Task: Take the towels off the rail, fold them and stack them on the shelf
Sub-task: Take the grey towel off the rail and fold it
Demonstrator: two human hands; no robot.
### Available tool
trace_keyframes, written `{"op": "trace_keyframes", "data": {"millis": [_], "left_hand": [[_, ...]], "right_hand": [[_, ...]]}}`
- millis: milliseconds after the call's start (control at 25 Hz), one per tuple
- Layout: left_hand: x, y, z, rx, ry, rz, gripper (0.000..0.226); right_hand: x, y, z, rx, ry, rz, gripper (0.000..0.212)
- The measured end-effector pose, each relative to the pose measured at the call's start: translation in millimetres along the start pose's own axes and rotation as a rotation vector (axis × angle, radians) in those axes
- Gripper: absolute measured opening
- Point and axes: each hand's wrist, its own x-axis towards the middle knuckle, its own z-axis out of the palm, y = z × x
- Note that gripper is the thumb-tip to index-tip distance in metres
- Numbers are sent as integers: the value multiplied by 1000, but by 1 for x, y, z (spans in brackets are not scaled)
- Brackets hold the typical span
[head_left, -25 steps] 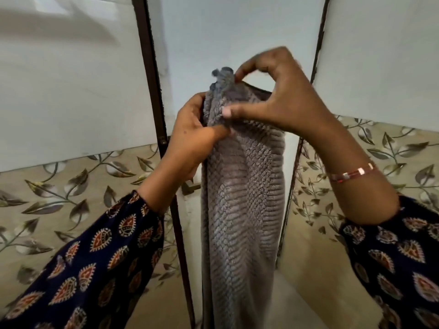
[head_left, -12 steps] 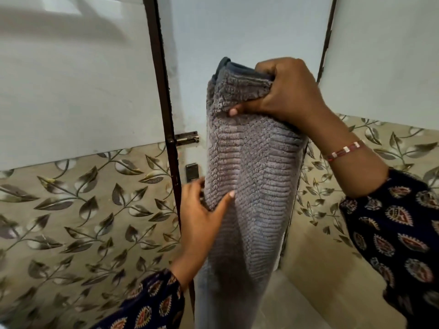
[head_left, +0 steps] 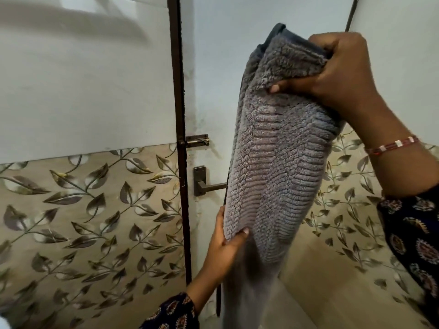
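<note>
A grey ribbed towel (head_left: 278, 167) hangs lengthwise in front of me, folded narrow, its lower end running out of the frame. My right hand (head_left: 332, 72) grips its bunched top end up high at the right. My left hand (head_left: 225, 243) pinches the towel's left edge about halfway down, thumb on the front. No rail and no shelf are in view.
A white door (head_left: 213, 67) with a dark frame (head_left: 179, 138), a bolt latch (head_left: 197, 140) and a lever handle (head_left: 206, 184) stands right behind the towel. Leaf-patterned tiles (head_left: 83, 222) cover the lower walls on both sides.
My left hand let go of the towel's top and slid down its left edge to about halfway. My right hand took the whole top end and holds it up.
</note>
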Motion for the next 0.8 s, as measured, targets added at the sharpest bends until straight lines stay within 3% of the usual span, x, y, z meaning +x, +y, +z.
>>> {"op": "trace_keyframes", "data": {"millis": [80, 200, 280, 360, 520, 600, 680, 800], "left_hand": [[-1, 1, 3, 49, -74, -4, 63], [1, -2, 5, 66, 97, 66, 67], [9, -3, -4, 4, 163, 19, 84], [19, -3, -14, 1, 20, -41, 93], [30, -4, -21, 127, -322, -150, 85], [30, -7, -18, 131, -290, -186, 70], [31, -11, -16, 188, -157, -137, 51], [33, -13, -19, 427, -10, -11, 53]], "right_hand": [[1, 3, -4, 10, 22, 3, 65], [0, 9, -13, 40, 10, 18, 62], [-2, 13, -19, 51, 3, 7, 62], [-4, 14, -21, 40, 9, -20, 67], [-6, 12, -20, 14, 4, -59, 71], [-7, 15, -22, 0, 1, -69, 73], [-8, 19, -26, -8, 2, -63, 74], [-9, 21, -31, -15, 8, -56, 73]]}}
